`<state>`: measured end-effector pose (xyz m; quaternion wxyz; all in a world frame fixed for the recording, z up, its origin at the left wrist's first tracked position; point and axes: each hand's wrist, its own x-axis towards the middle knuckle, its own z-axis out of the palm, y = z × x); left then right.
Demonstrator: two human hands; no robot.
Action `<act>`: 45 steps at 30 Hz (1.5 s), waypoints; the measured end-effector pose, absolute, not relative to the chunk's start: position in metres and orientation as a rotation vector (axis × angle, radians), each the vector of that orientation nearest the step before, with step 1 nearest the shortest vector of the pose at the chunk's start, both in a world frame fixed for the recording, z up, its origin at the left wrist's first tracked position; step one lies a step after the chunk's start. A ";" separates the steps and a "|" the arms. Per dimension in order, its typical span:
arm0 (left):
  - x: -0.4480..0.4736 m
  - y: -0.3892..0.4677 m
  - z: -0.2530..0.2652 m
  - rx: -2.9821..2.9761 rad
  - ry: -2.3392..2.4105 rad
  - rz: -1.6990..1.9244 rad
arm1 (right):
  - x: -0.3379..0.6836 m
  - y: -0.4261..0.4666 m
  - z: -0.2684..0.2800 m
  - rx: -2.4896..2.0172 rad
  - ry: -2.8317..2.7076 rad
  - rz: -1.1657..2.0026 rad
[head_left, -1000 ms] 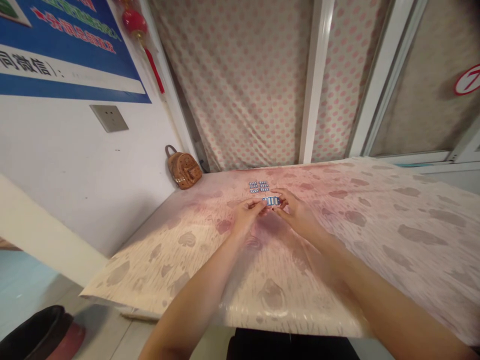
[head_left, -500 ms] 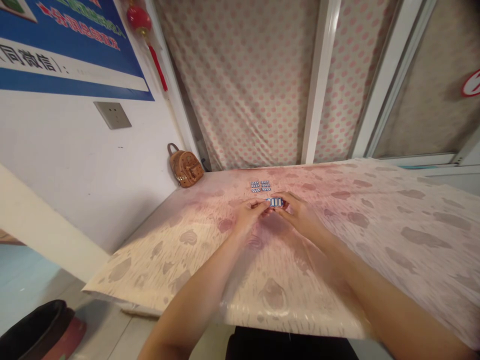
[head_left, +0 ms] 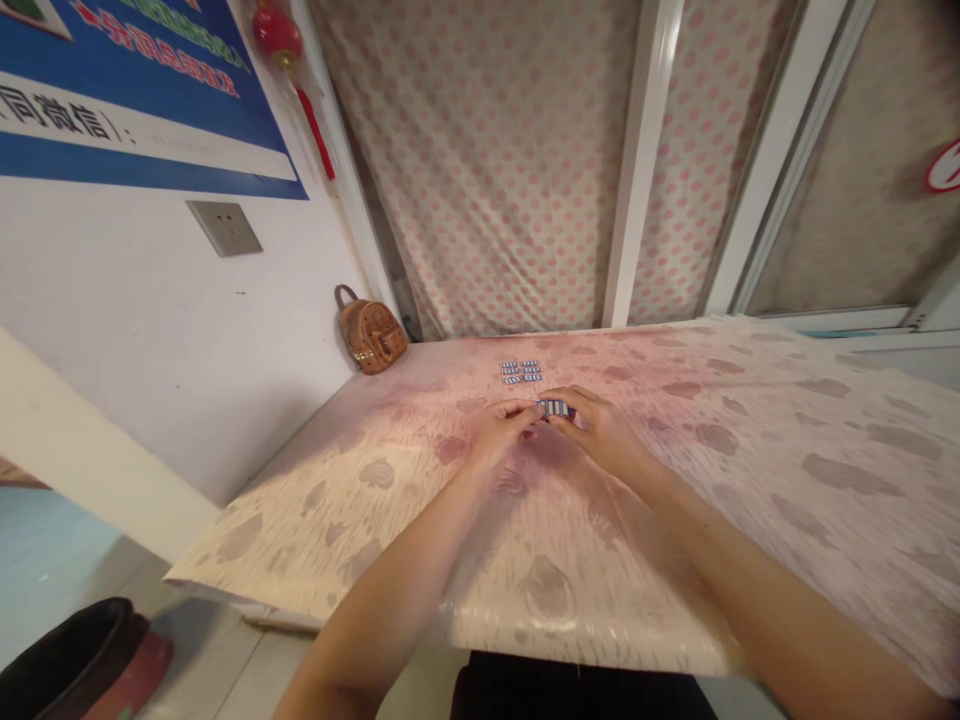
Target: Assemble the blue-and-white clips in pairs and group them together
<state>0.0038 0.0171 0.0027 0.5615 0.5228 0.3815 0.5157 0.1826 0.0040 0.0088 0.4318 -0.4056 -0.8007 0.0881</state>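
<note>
Between my fingertips is a small blue-and-cream striped piece (head_left: 556, 408), flat and oblong; its exact kind is too small to make out. My left hand (head_left: 504, 432) pinches its left end with thumb and forefinger. On the other side my right hand (head_left: 596, 425) grips the right end, fingers curled over its far edge. Just beyond the hands, several small blue-and-white striped pieces (head_left: 521, 371) lie in two columns on the tablecloth. Part of the held piece is covered by my fingers.
A patterned tablecloth (head_left: 420, 540) covers the table. At its far left corner, a small brown backpack (head_left: 373, 333) rests against the wall. Behind the table hangs a dotted curtain (head_left: 495, 170). A dark-rimmed bin (head_left: 82, 660) stands on the floor at lower left.
The held piece has tilted and shifted slightly right between my fingers, and its stripes look narrower. Both hands stay almost in place. The pieces on the table have not moved.
</note>
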 end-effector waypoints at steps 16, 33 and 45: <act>0.003 0.019 0.002 1.251 0.902 1.307 | 0.182 0.000 0.012 -1.109 -1.987 0.231; -0.024 0.072 -0.026 1.307 1.327 1.212 | 0.209 0.017 -0.012 -1.210 -1.731 0.583; -0.023 0.170 -0.035 1.512 1.578 1.102 | 0.270 -0.003 0.000 -1.339 -1.679 0.743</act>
